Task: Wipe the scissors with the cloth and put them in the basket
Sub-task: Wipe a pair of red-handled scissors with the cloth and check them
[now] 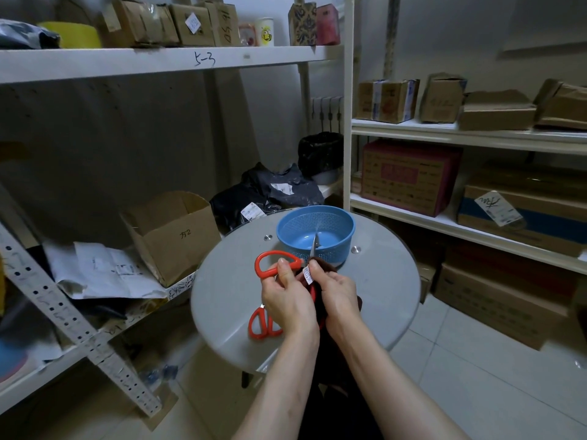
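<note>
at the far side of the tabletop, basket (293,228): blue, round, perforated wall, standing upright; nothing lies in it.
tabletop (374,290): round, grey, with two metal studs near the basket's base.
held scissors (265,273): red-handled, raised above the tabletop just in front of the basket; the steel blade tip points up and away, and in this view crosses the basket's bowl. whether it reaches over the rim, i cannot tell.
left hand (286,300): in front of the basket, its fingers (282,262) clamped on the red handle loop.
cloth (325,266): dark brown, bunched around the blades just below the tip, a small white tag showing at its edge; it touches the scissors and hangs down between the two hands.
right hand (338,293): beside the left hand, on the near side of the basket, its fingers (313,268) curled tight on the cloth and the blades inside it.
second scissors (254,332): also red-handled, lying flat on the tabletop well in front of the basket, the blades hidden under the left wrist.
cardboard box (171,236): open, on a shelf to the left of the basket.
black plastic bags (254,192): piled behind the basket.
printed carton (409,176): on a shelf behind and right of the basket.
</note>
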